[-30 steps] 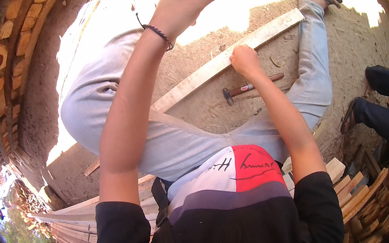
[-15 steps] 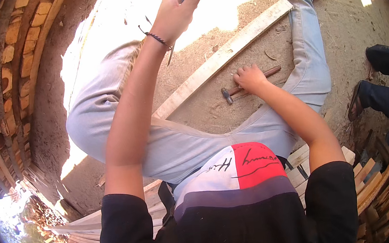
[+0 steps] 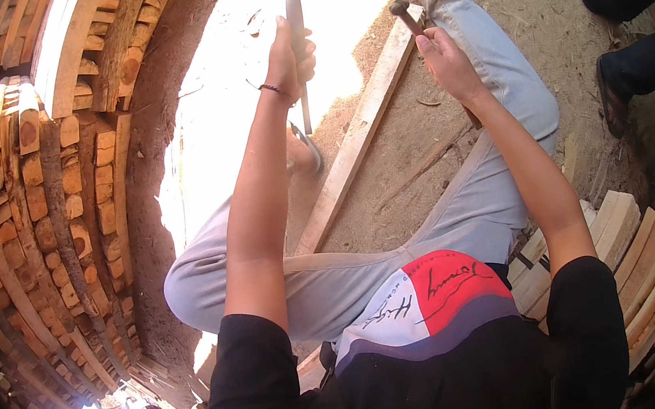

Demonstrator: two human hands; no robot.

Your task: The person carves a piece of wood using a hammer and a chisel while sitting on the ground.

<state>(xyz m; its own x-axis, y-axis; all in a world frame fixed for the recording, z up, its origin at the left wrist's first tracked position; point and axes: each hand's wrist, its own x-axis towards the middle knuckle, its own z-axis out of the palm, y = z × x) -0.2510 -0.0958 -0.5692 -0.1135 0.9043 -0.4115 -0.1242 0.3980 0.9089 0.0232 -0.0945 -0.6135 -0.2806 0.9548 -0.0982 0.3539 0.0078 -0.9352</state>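
Note:
My left hand (image 3: 290, 63) is closed around a chisel (image 3: 293, 14), its thick dark handle up and its narrow blade pointing down toward me. In my right hand (image 3: 450, 67) is a small hammer (image 3: 400, 9), gripped along its wooden handle with the dark head raised over the far end of the board. That long pale wooden board (image 3: 360, 137) lies slantwise on the ground between my legs, under and between both hands. Neither tool appears to touch it.
Stacked timber (image 3: 43, 215) rises along the left side. More cut planks (image 3: 617, 230) lie at the lower right, beside and behind me. Another person's dark-trousered legs (image 3: 642, 68) are at the right edge. Sandy ground (image 3: 414, 173) surrounds the board, brightly sunlit at the far left.
My right hand has picked the hammer up off the ground and lifted it away from me. The chisel in my left hand has turned more upright in view. My view has shifted leftward.

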